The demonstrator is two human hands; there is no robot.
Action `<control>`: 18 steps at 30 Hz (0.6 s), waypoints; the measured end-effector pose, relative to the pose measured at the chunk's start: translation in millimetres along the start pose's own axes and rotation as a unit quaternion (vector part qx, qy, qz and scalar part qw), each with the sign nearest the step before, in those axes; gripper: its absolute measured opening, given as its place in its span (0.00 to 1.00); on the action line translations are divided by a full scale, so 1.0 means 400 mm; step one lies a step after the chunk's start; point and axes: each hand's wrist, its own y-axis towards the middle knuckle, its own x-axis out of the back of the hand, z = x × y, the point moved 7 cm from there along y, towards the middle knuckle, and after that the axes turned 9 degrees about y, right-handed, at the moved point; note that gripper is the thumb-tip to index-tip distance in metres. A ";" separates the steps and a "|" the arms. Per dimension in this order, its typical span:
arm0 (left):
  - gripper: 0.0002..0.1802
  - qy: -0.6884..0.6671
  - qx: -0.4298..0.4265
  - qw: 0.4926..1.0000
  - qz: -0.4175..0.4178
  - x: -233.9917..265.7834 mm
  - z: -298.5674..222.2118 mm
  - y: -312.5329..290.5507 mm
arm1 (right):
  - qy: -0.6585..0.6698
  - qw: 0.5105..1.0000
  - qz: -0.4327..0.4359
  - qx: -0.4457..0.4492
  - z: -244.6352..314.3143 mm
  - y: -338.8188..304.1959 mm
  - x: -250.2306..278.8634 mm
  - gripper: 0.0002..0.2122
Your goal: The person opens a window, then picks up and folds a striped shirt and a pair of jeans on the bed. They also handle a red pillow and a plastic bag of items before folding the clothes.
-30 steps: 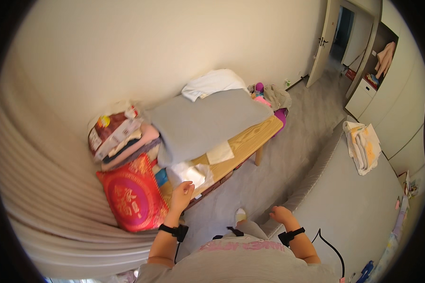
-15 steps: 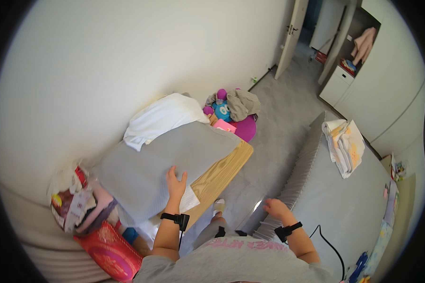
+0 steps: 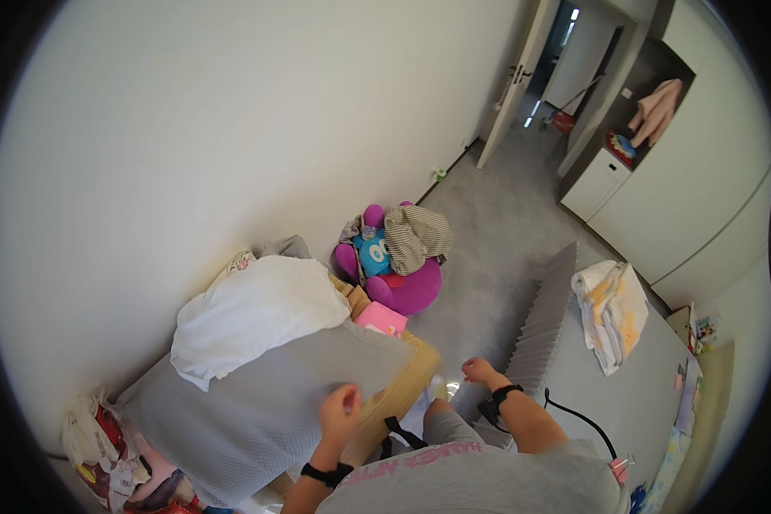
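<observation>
My left hand (image 3: 341, 414) hangs over the near edge of a grey textured cloth (image 3: 274, 394), slightly blurred, its fingers curled in with nothing seen in them. This cloth is spread across a wooden table (image 3: 409, 377), whose bare edge shows beside the hand. On the cloth's far side lies a crumpled white cloth (image 3: 261, 308). My right hand (image 3: 481, 372) is held out above the floor, between the table and the bed, touching nothing. Its fingers are loosely curled and look bare. Both wrists wear black bands.
A pink box (image 3: 380, 319) sits at the table's far corner. Beyond it a purple plush toy (image 3: 413, 289) carries striped fabric (image 3: 418, 238). At right stands a grey bed (image 3: 565, 394) with folded cloth (image 3: 612, 308). Bagged clothes (image 3: 103, 454) lie at left; an open door (image 3: 516, 94) stands far off.
My left hand has lifted off the grey cloth and its spread fingers have curled. My view has shifted, with my body further along the table toward the plush toy. The right hand stays free.
</observation>
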 end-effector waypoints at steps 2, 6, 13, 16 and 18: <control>0.10 0.008 0.040 0.997 0.069 -0.021 -0.018 0.010 | 0.039 0.999 0.002 -0.025 0.035 0.179 0.014 0.16; 0.10 -0.037 0.203 0.974 0.089 -0.103 0.030 -0.004 | -0.060 0.994 0.012 0.094 0.226 0.544 0.039 0.16; 0.24 -0.086 0.454 0.864 0.199 -0.400 -0.109 -0.081 | -0.123 0.975 0.013 0.187 0.597 0.924 -0.034 0.20; 0.26 -0.052 0.416 0.872 0.252 -0.476 -0.144 -0.086 | -0.249 0.925 -0.007 0.286 0.738 1.015 -0.050 0.17; 0.24 -0.010 0.418 0.880 0.224 -0.508 -0.131 -0.114 | -0.289 0.892 -0.062 0.342 0.766 1.109 -0.058 0.14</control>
